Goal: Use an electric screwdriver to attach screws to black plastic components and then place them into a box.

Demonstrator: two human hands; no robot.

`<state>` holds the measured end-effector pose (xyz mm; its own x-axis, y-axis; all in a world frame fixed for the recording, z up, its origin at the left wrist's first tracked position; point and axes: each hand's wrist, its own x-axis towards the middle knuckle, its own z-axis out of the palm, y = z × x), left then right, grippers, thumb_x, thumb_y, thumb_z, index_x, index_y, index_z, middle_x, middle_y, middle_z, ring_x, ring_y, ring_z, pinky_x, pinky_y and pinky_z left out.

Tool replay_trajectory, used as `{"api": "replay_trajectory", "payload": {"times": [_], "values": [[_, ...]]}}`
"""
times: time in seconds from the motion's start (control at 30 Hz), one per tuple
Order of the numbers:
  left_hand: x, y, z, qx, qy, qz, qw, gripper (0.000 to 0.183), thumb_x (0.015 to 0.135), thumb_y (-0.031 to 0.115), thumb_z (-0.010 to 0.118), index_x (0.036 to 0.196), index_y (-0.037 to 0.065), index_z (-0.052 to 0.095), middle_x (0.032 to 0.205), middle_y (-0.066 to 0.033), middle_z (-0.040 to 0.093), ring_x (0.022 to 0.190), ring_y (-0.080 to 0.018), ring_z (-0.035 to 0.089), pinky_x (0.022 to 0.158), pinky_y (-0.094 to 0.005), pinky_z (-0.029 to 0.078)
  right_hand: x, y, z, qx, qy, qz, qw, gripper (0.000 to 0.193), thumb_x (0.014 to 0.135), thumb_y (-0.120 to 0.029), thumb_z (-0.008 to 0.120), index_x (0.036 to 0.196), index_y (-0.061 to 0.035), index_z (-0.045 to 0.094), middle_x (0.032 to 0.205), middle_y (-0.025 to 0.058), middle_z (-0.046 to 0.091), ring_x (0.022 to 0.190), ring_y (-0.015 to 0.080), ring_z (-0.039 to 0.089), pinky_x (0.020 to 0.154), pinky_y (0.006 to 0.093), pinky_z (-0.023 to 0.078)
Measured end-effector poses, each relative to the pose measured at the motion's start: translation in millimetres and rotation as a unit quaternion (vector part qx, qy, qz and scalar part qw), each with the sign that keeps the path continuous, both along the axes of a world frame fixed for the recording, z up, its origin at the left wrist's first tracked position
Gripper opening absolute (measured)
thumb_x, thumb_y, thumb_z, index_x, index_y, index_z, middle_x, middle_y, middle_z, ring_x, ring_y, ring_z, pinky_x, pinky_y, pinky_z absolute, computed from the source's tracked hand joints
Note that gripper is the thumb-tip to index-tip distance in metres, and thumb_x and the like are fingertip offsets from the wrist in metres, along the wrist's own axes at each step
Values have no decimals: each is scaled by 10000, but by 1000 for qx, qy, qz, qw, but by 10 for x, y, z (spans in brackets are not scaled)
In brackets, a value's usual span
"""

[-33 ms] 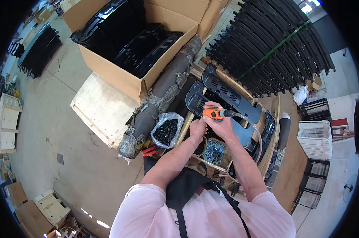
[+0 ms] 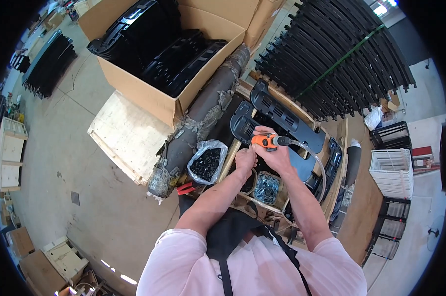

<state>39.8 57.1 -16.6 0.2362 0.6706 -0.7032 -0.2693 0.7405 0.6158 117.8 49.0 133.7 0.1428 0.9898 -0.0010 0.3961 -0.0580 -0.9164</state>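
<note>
My right hand [image 2: 276, 157] is wrapped round an orange air screwdriver [image 2: 263, 141]; a translucent hose trails from its back end to the right. Close beside it, my left hand [image 2: 244, 159] is closed with fingertips together; whatever they pinch is too small to make out. Under and beyond the hands lie dark grey vented plastic panels [image 2: 277, 113] in a wooden frame. Just left of my left hand, a clear plastic bag [image 2: 223, 148] holds small black plastic parts [image 2: 205, 165]. Silvery screws [image 2: 267, 188] fill a compartment between my forearms.
A long wrapped roll [image 2: 198, 116] runs diagonally on the left, beside a cardboard box [image 2: 139, 93] of black plastic parts. Stacked black curved slats [image 2: 331, 59] stand far right. Red-handled pliers [image 2: 186, 188] lie near my left forearm. White wire racks [image 2: 391, 172] stand right.
</note>
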Motion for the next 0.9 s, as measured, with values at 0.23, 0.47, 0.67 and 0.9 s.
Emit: {"api": "replay_trajectory", "payload": {"times": [0.23, 0.47, 0.67, 0.9], "values": [[-95, -78, 165, 10, 45, -43, 998, 481, 999, 519, 639, 845, 64, 624, 715, -10, 598, 585, -119, 572, 505, -287, 476, 340, -224, 277, 63, 41, -63, 995, 528, 863, -20, 760, 1357, -25, 575, 1302, 116, 685, 1179, 181, 652, 1066, 334, 505], [-273, -229, 107, 10, 59, -66, 996, 508, 994, 532, 649, 907, 31, 638, 778, -38, 623, 620, -136, 593, 514, -292, 493, 1149, -528, -365, 70, -48, -190, 978, 493, 852, -93, 771, 1320, -53, 618, 1188, 77, 712, 1098, 162, 667, 995, 311, 513], [-466, -374, 139, -74, 19, -113, 991, 521, 1012, 567, 612, 977, 48, 634, 823, -34, 621, 682, -182, 618, 584, -340, 519, 1163, -1012, -464, 51, -25, -212, 976, 486, 849, -115, 777, 1309, -57, 632, 1171, 99, 727, 1090, 179, 688, 967, 324, 534], [-943, -663, 315, -158, -9, -235, 959, 355, 1093, 329, 528, 1122, -2, 653, 883, -57, 620, 768, -190, 625, 680, -353, 548, 1026, -1385, -438, 8, -16, -220, 975, 486, 848, -123, 786, 1307, -62, 639, 1194, 113, 736, 1120, 189, 700, 992, 329, 536]]}}
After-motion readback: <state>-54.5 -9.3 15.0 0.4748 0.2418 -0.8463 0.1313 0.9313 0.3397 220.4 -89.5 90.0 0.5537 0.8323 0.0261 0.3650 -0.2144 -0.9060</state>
